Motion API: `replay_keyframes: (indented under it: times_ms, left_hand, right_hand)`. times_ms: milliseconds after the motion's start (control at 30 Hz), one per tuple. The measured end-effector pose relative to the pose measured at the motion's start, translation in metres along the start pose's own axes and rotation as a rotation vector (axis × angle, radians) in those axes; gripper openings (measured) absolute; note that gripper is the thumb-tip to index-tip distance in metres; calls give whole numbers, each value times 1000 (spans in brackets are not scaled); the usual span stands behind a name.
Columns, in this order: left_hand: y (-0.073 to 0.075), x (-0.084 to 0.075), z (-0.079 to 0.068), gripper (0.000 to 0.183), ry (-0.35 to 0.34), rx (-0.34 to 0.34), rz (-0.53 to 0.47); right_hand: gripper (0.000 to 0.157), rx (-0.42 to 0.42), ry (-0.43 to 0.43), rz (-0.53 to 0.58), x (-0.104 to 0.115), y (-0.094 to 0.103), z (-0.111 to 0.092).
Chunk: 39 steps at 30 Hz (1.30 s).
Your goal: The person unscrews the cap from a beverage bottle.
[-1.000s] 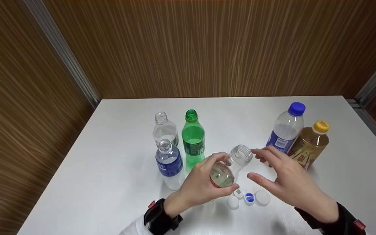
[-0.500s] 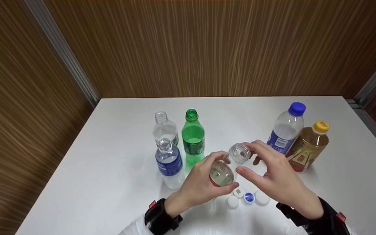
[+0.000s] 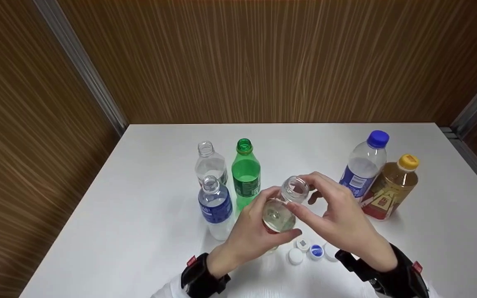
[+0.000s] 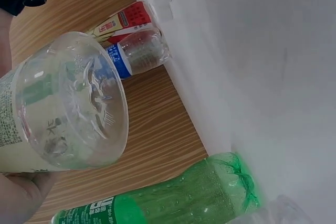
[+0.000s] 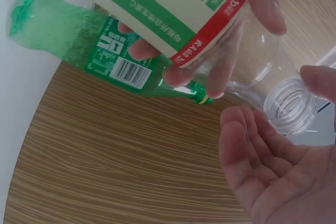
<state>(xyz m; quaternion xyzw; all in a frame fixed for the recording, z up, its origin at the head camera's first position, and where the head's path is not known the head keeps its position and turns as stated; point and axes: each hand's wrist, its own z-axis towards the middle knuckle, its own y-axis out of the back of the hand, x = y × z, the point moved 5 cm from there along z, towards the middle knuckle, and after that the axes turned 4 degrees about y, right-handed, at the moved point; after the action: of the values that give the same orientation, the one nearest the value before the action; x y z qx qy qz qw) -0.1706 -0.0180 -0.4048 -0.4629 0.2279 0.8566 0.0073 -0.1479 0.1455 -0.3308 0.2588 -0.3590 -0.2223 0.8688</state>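
My left hand [image 3: 255, 227] grips a clear plastic bottle [image 3: 280, 216] around its body, tilted with the uncapped mouth up and to the right. The right wrist view shows its cream label [image 5: 173, 3] with green and red bands. My right hand [image 3: 340, 217] is at the bottle's neck [image 5: 290, 106], thumb on one side and curved fingers on the other, fingertips right at it. In the left wrist view, the bottle's clear base faces the camera. Several loose caps, among them a blue-and-white cap [image 3: 316, 251], lie on the table below the bottle.
An uncapped green bottle [image 3: 246, 176], a clear bottle [image 3: 210, 165] and a blue-labelled bottle [image 3: 215, 209] stand on the left. At right are a blue-capped bottle [image 3: 362, 165] and a yellow-capped brown bottle [image 3: 389, 188]. A wood-grain panel [image 3: 280, 62] rises behind the white table [image 3: 118, 215].
My right hand has moved left, from beside the mouth onto the bottle's neck. The bottle has shifted slightly left and stands a little more upright; my left hand keeps its grip.
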Motion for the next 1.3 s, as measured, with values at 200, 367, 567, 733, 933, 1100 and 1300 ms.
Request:
replay_keyframes:
  times_ms: [200, 367, 567, 733, 933, 1100, 1300]
  left_hand:
    - [9, -2, -8, 75, 35, -72, 112]
    - [16, -7, -9, 68, 48, -125, 211]
    - [23, -13, -8, 68, 99, -108, 329]
    - [25, -9, -5, 68, 146, -64, 361]
    - [24, -3, -3, 67, 161, -37, 360]
    - [25, 0, -2, 67, 178, -25, 365]
    - [27, 1, -2, 66, 188, -16, 386]
  right_hand:
    - [38, 30, 3, -49, 6, -4, 3]
    - [38, 29, 42, -70, 11, -11, 9]
    - [39, 64, 7, -94, 5, -20, 13]
    - [40, 85, -16, -99, -1, -28, 14]
    - [39, 81, -9, -91, -6, -35, 13]
    - [40, 89, -18, -92, -10, -40, 14]
    - [41, 98, -31, -92, -12, -45, 13]
